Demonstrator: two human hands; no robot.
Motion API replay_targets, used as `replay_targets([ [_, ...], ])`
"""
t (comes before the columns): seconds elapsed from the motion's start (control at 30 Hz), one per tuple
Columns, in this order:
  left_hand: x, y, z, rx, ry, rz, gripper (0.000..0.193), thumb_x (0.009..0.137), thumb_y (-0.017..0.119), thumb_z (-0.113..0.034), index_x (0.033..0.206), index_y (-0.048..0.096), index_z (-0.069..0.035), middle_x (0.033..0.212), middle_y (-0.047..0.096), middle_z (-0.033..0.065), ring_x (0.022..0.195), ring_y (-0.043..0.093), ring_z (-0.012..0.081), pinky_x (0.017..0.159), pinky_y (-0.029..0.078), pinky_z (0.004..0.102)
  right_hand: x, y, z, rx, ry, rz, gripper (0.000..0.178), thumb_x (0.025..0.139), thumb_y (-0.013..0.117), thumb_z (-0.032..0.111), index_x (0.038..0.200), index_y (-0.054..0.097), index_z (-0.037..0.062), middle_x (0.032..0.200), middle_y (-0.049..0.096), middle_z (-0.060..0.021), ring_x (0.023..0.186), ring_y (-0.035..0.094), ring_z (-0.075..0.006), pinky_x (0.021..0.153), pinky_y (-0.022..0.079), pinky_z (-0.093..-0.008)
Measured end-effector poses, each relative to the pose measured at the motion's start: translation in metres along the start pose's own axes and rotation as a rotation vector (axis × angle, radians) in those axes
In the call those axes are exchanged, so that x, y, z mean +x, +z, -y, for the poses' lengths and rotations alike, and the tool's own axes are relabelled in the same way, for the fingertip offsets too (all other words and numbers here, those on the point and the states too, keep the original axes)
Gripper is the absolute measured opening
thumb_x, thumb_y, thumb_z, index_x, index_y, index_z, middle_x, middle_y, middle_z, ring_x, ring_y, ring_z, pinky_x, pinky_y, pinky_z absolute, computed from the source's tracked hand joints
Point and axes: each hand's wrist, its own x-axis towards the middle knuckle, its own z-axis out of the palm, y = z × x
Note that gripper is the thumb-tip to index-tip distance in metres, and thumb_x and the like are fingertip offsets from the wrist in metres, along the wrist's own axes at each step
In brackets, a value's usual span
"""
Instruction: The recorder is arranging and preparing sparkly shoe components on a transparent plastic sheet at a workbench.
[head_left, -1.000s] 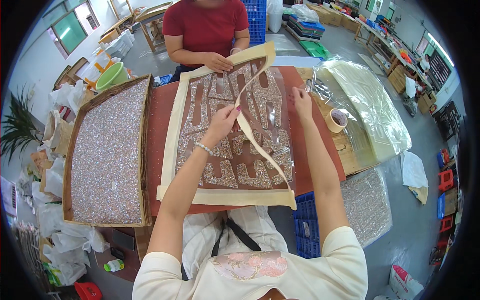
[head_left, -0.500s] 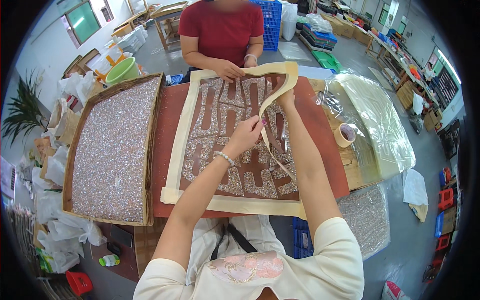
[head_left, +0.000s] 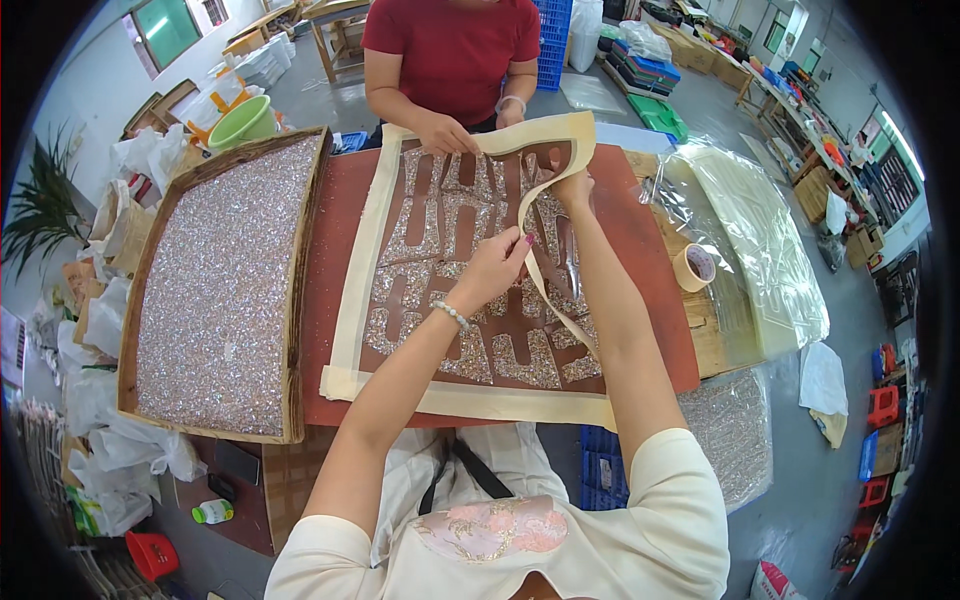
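Over the glittered panel, left hand pinching the cream strip low, right hand gripping it higher, seemingly to hold it taut while lifting it away.

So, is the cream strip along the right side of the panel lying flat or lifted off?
Lifted. The cream strip curves up off the glittery panel, pinched in the left hand and the right hand; its lower end joins the flat border.

Both arms extended forward; left hand pinching; right hand gripping, farther out.
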Motion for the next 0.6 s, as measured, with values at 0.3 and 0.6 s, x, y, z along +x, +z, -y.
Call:
replay_targets([
  [0.3,-0.015,-0.018,0.012,-0.127,-0.02,-0.086,0.023,0.098,0.049,-0.019,0.087,0.057,0.0,0.062,0.058,0.0023,0.054,0.054,0.0086,0.051,0.042,0.027,-0.037,-0.049,0.011,0.869,-0.003,0.615,0.032,0.087,0.069,0.029,0.104,0.067,0.0023,0.097,0.068,-0.0055,0.087,0.059,-0.0111,0.075,0.047,-0.027],
  [0.6,-0.001,-0.012,0.002,-0.675,-0.062,-0.286,0.023,0.099,0.047,-0.022,0.093,0.06,-0.004,0.072,0.062,0.002,0.059,0.059,0.0086,0.055,0.048,0.0221,-0.101,-0.086,-0.019,0.441,0.057,0.433,0.029,0.088,0.063,0.029,0.1,0.068,0.0019,0.089,0.065,-0.0189,0.08,0.063,-0.0315,0.075,0.048,-0.0386],
])
